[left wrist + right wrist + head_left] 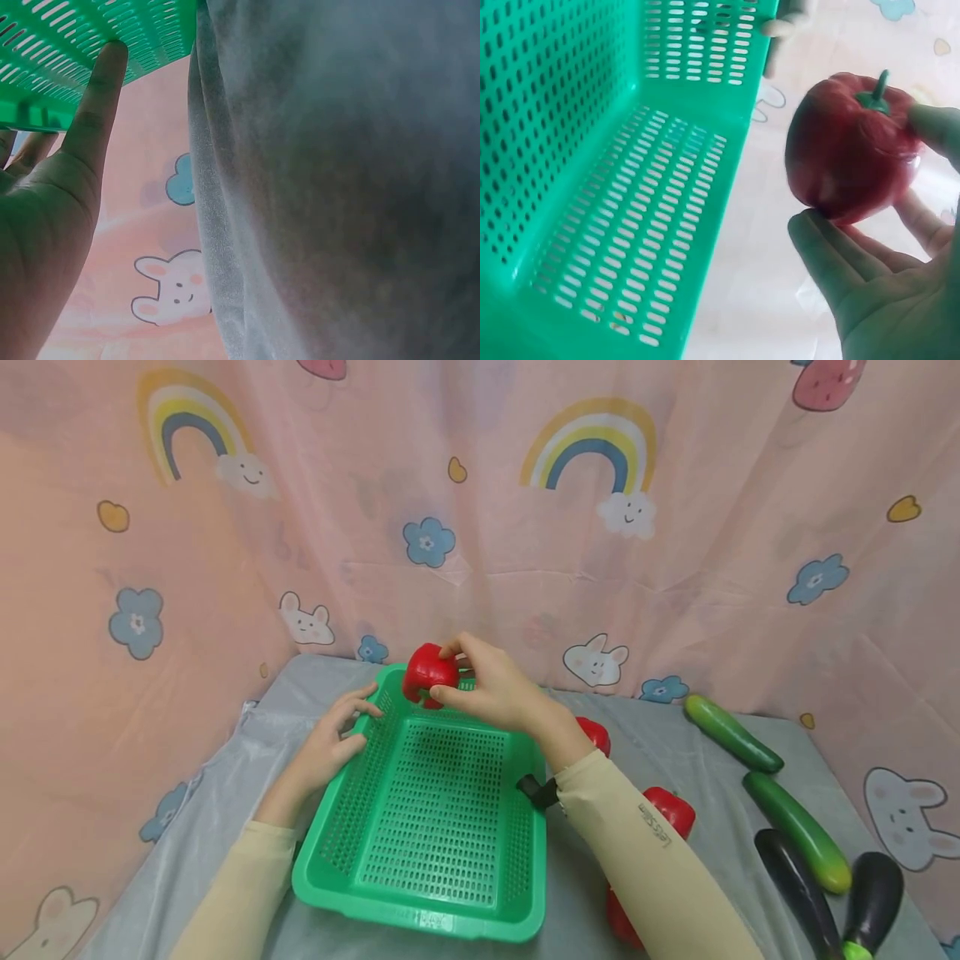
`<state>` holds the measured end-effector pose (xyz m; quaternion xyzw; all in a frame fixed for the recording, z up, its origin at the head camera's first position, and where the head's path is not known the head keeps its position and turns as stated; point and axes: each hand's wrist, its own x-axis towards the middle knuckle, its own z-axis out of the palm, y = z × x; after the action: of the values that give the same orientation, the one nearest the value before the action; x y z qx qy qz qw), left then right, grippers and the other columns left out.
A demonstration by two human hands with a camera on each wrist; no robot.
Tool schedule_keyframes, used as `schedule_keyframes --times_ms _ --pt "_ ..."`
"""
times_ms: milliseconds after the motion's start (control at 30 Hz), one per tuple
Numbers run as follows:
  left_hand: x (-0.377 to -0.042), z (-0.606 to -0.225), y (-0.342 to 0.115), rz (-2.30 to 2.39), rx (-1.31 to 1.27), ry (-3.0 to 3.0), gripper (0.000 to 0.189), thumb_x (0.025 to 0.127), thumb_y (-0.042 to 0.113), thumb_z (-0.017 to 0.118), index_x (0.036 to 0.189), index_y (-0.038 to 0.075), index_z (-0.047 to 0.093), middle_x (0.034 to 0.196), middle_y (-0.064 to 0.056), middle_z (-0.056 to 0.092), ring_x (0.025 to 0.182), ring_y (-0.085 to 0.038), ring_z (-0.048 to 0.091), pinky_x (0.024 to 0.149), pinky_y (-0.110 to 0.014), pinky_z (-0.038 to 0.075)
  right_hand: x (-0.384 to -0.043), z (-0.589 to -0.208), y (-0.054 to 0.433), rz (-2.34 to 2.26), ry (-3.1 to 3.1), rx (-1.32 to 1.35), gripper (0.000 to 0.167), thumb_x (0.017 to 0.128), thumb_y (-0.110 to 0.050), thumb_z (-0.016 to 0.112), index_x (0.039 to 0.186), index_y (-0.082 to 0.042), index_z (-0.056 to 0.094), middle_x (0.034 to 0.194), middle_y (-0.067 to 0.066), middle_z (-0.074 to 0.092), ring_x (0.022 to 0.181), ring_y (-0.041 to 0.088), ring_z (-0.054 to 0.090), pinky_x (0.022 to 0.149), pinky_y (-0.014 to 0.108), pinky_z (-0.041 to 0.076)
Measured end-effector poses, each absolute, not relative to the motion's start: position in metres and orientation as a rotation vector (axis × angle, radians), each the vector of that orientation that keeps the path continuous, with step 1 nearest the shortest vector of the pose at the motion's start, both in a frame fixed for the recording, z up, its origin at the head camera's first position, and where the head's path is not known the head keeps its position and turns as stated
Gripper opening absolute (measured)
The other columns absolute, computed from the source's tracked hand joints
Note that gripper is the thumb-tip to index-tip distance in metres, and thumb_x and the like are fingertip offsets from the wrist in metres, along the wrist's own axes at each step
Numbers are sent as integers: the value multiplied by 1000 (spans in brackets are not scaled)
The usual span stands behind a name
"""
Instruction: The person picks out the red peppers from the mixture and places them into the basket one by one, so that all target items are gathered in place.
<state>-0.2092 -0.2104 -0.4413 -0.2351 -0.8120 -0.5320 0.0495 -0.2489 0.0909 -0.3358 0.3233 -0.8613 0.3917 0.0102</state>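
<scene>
A red bell pepper (429, 675) with a green stem is held by my right hand (498, 687) above the far end of a green plastic basket (427, 827). In the right wrist view, the thumb and fingers pinch the bell pepper (847, 154) from opposite sides, beside the basket's rim. My left hand (330, 745) grips the basket's left rim near its far corner, fingertips over the edge. The left wrist view shows one straight digit pressing the basket's slotted outer wall (154, 37). Nothing lies on the basket's perforated bottom.
Right of the basket lie more red bell peppers (672, 811), partly hidden by my right sleeve. Farther right are two zucchini (798, 831) and two dark eggplants (795, 887). A small black object (537, 792) shows by the right rim. A pink patterned curtain (480, 602) hangs behind.
</scene>
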Motion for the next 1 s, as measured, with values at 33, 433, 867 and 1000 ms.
schedule_keyframes --times_ms 33,433,867,1000 --pt "-209 -441 -210 -1622 -715 -2473 40 88 -11 50 126 -8 63 172 -22 36 160 -48 28 121 -78 24 -250 -337 90 1228 -2696 1004 42 98 -31 78 131 -16 56 129 0 67 125 25 67 94 42 61" --pt "-211 -441 -211 -1628 -718 -2470 40 88 -10 51 126 -6 64 173 -20 36 160 -47 28 121 -78 23 -258 -358 80 1277 -2741 993 45 98 -27 80 133 -13 56 132 5 66 124 31 67 96 43 61" --pt "-210 -441 -210 -1630 -720 -2472 40 90 -9 50 126 -5 64 174 -19 35 160 -47 28 121 -78 24 -268 -390 79 1325 -2828 936 44 98 -34 79 132 -14 57 132 3 67 125 29 67 100 43 58" --pt "-211 -441 -211 -1625 -719 -2479 40 89 -10 50 127 -5 64 174 -19 35 160 -47 28 121 -78 24 -271 -397 77 1310 -2840 983 44 99 -31 79 132 -11 57 133 8 67 126 33 66 101 46 58"
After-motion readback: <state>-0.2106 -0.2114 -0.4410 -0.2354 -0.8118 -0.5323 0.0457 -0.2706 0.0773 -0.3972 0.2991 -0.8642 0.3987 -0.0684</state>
